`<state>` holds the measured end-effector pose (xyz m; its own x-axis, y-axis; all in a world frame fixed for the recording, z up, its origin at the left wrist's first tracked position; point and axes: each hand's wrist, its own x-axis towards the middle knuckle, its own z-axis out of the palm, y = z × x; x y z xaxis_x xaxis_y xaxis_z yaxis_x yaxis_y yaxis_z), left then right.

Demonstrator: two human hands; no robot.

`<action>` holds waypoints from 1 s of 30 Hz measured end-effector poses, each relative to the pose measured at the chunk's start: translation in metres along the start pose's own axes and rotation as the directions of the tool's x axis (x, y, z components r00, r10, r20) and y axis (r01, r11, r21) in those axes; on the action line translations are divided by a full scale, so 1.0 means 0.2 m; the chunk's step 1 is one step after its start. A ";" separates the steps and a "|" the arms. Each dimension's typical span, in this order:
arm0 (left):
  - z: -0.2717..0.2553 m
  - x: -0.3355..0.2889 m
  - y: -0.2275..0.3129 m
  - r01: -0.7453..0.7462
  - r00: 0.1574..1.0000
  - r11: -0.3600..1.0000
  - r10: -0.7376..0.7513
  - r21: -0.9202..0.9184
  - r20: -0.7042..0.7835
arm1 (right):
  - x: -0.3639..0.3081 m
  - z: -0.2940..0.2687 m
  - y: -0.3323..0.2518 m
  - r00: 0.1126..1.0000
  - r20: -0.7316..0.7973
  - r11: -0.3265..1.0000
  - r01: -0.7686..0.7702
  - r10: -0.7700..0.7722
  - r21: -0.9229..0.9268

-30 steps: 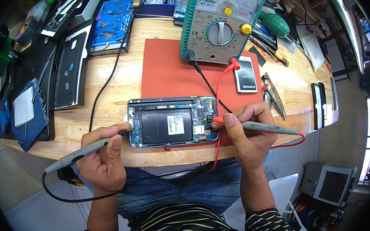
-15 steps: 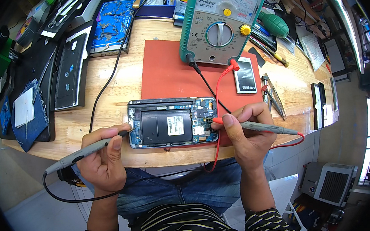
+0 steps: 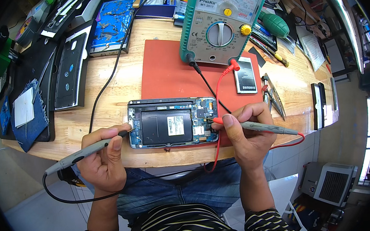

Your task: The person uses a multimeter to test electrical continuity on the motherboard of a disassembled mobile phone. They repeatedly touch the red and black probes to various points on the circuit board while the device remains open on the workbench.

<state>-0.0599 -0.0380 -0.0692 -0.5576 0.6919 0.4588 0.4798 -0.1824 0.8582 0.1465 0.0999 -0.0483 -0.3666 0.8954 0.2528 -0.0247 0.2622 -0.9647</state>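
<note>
An opened phone (image 3: 167, 125) lies sideways, partly on a red mat (image 3: 168, 75), its circuit boards and bare battery bay facing up. My left hand (image 3: 103, 158) pinches a grey test probe with a black tip (image 3: 79, 156), which points at the phone's left end. Pinched in my right hand (image 3: 253, 138) is a grey test probe with a red tip (image 3: 265, 127); it points at the board on the phone's right side. Whether either metal tip touches is too small to tell. Black and red leads plug into a green-edged analog multimeter (image 3: 219, 33) standing beyond the phone.
A phone battery (image 3: 246, 77) rests on the mat's right, beside tweezers (image 3: 273, 96). At left lie an open black case (image 3: 70, 72) and a denim scrap (image 3: 30, 113). Farther back are a blue parts tray (image 3: 111, 23) and a green air blower bulb (image 3: 275, 25).
</note>
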 end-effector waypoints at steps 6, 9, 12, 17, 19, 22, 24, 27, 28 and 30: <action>0.00 0.00 0.00 -0.005 1.000 1.000 0.005 0.009 0.006 | 0.00 0.00 0.00 1.000 0.001 1.000 -0.004 0.003 0.010; 0.01 0.00 0.01 0.012 1.000 0.999 -0.013 -0.039 -0.008 | 0.00 0.00 0.00 1.000 -0.004 1.000 0.003 -0.003 0.012; 0.02 0.00 0.01 0.025 1.000 0.998 -0.025 -0.064 -0.004 | 0.00 0.00 0.00 1.000 -0.018 1.000 0.002 -0.002 -0.009; -0.02 0.01 0.02 0.043 0.998 0.998 -0.041 -0.047 0.047 | 0.00 0.02 -0.02 0.999 -0.025 0.998 -0.021 0.019 -0.062; -0.01 0.00 0.02 0.052 0.998 0.994 -0.048 -0.099 0.049 | 0.00 0.02 -0.02 0.999 -0.035 1.000 -0.006 0.005 -0.008; -0.02 0.00 0.01 0.048 0.997 0.990 -0.040 -0.132 0.067 | 0.00 0.02 -0.03 0.999 -0.046 1.000 -0.013 0.013 -0.002; -0.02 0.00 0.01 0.055 0.996 0.987 -0.045 -0.148 0.071 | 0.00 0.02 -0.02 0.999 -0.045 1.000 -0.017 0.017 0.000; -0.03 0.00 0.02 0.037 0.996 0.997 -0.031 -0.073 0.081 | 0.00 0.02 -0.02 0.999 -0.036 1.000 0.000 0.001 0.014; -0.02 0.00 0.01 0.033 0.998 0.994 -0.027 -0.101 0.060 | 0.00 0.02 -0.02 0.999 -0.034 1.000 -0.003 0.003 0.003; -0.02 0.00 0.01 0.034 0.998 0.995 -0.029 -0.091 0.059 | 0.00 0.02 -0.02 0.999 -0.032 1.000 0.000 0.000 0.006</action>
<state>-0.0609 -0.0418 -0.0663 -0.5305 0.7368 0.4192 0.3967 -0.2213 0.8909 0.1426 0.0978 -0.0446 -0.3366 0.9066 0.2546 -0.0303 0.2598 -0.9652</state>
